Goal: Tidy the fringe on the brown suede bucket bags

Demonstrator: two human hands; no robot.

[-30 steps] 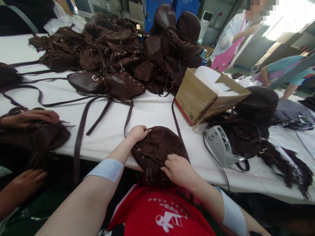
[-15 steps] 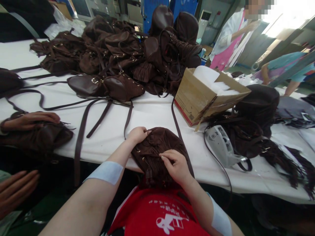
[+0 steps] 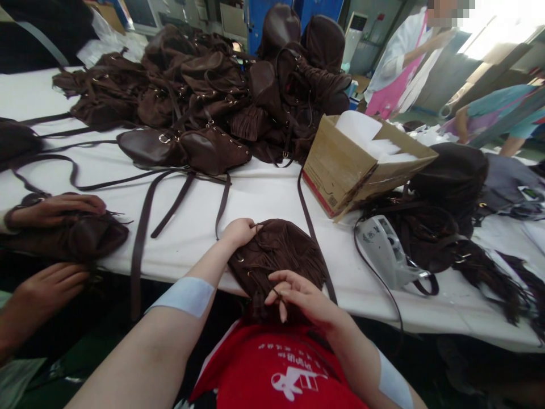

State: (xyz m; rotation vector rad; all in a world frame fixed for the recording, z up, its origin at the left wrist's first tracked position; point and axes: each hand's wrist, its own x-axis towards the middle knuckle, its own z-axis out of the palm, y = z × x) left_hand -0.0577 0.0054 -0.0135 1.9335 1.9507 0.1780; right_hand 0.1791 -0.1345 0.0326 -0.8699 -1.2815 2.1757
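A dark brown fringed bag (image 3: 293,250) lies at the table's front edge, close against my body, with metal eyelets along its near side. My left hand (image 3: 239,233) is closed at the bag's far left edge, pinching a thin dark strand there. Over the bag's near side is my right hand (image 3: 300,295), its fingers curled with a thin dark strand running between them. Whether that strand is fringe or a drawcord, I cannot tell. A dark tassel (image 3: 258,304) hangs at the near edge, left of my right hand.
A heap of brown bags (image 3: 191,85) covers the back of the table. To the right stand a cardboard box (image 3: 340,176) of white sheets and a grey device (image 3: 378,250) with a cable. At left, a co-worker's hands (image 3: 55,210) handle another bag. Other people are at back right.
My right hand has moved down toward the bag's near edge, its fingers now more spread around a strand. My left hand stays put. The co-worker's lower hand has moved up toward their bag.
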